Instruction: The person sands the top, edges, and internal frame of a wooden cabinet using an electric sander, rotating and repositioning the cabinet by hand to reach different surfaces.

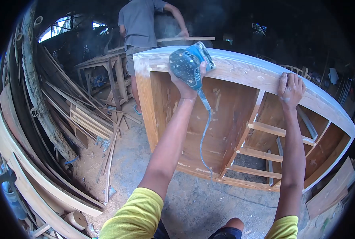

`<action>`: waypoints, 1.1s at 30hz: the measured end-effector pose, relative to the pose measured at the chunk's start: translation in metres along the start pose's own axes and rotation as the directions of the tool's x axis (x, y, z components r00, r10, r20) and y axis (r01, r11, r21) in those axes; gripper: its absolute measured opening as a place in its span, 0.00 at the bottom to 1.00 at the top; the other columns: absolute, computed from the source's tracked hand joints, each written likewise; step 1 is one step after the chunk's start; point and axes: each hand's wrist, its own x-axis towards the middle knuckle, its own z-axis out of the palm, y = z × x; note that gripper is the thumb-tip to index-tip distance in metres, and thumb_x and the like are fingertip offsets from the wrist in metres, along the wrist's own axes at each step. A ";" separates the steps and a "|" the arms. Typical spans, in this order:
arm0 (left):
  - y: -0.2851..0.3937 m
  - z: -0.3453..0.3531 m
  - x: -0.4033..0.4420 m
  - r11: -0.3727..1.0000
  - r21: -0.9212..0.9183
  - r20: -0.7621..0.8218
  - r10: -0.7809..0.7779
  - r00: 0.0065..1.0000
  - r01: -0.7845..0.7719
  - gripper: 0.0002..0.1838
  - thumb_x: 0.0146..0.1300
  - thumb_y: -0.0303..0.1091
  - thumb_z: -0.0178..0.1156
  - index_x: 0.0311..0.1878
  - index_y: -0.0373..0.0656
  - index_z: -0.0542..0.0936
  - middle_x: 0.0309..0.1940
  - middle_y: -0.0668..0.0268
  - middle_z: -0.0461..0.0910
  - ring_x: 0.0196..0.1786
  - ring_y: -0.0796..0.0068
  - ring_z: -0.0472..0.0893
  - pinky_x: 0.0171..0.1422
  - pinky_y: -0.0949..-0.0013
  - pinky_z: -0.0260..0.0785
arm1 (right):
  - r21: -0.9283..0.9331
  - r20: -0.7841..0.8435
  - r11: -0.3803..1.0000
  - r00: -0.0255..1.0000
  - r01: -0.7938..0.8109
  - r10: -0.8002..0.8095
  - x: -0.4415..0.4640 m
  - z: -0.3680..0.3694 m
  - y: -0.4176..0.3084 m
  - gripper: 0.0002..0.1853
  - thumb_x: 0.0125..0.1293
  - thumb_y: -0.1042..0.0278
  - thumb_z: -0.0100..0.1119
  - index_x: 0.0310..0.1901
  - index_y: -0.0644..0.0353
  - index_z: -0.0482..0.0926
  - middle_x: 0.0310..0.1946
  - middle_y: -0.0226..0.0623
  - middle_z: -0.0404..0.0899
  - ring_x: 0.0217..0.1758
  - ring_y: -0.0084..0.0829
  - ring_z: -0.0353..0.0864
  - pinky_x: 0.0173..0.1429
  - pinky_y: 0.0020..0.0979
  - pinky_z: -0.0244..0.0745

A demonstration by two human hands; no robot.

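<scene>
A blue, dust-speckled electric sander is gripped in my left hand, its flat pad facing the top rail of a wooden cabinet frame. Whether the pad touches the wood cannot be made out. From the sander's handle a cord hangs down across the open cabinet front. My right hand is closed over the front edge of the same rail, further right, above the slatted compartment. White dust covers the cabinet's top.
Behind the cabinet a co-worker in grey holds a long wood strip by a wooden workbench. Planks and scrap wood are piled at the left. Boards lean at the right. The cord trails over the concrete floor.
</scene>
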 end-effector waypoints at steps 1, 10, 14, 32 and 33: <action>0.021 0.011 -0.002 0.992 -0.061 -0.031 0.105 0.994 -0.106 0.41 0.60 0.49 0.83 0.68 0.33 0.77 0.61 0.57 0.85 0.65 0.60 0.84 0.78 0.54 0.69 | 0.009 -0.003 1.000 1.000 -0.002 0.002 0.000 0.000 0.000 0.12 0.79 0.58 0.63 0.44 0.58 0.87 0.41 0.37 0.88 0.48 0.42 0.84 0.65 0.46 0.73; 0.012 -0.008 0.009 0.970 -0.002 -0.038 0.243 0.969 -0.243 0.45 0.59 0.56 0.83 0.71 0.37 0.76 0.65 0.61 0.82 0.72 0.59 0.80 0.85 0.52 0.60 | 0.036 0.006 0.998 0.999 0.048 -0.048 -0.002 0.000 0.008 0.10 0.81 0.62 0.60 0.44 0.57 0.86 0.41 0.36 0.86 0.50 0.42 0.84 0.64 0.46 0.73; -0.060 -0.063 0.034 0.988 -0.138 -0.224 -0.103 0.969 0.073 0.31 0.66 0.46 0.81 0.63 0.34 0.81 0.58 0.58 0.84 0.60 0.63 0.83 0.69 0.56 0.74 | 0.009 0.042 1.000 0.999 0.017 -0.017 -0.005 0.004 0.007 0.11 0.82 0.61 0.57 0.45 0.56 0.86 0.43 0.38 0.85 0.50 0.45 0.82 0.64 0.47 0.72; -0.107 -0.118 0.089 0.972 -0.180 -0.319 -0.200 0.926 0.148 0.28 0.72 0.45 0.76 0.62 0.32 0.82 0.57 0.56 0.85 0.58 0.62 0.84 0.69 0.56 0.74 | -0.021 0.007 0.999 1.000 0.026 -0.026 -0.003 0.004 0.003 0.13 0.83 0.58 0.57 0.44 0.57 0.86 0.42 0.38 0.85 0.50 0.44 0.83 0.64 0.47 0.72; -0.098 -0.112 0.082 0.978 -0.174 -0.340 -0.167 0.926 0.112 0.27 0.72 0.45 0.76 0.62 0.32 0.82 0.57 0.56 0.86 0.58 0.63 0.84 0.68 0.56 0.74 | -0.034 0.013 0.999 1.000 0.022 -0.021 -0.003 0.004 0.003 0.13 0.82 0.59 0.58 0.44 0.57 0.86 0.42 0.38 0.85 0.50 0.44 0.83 0.64 0.47 0.72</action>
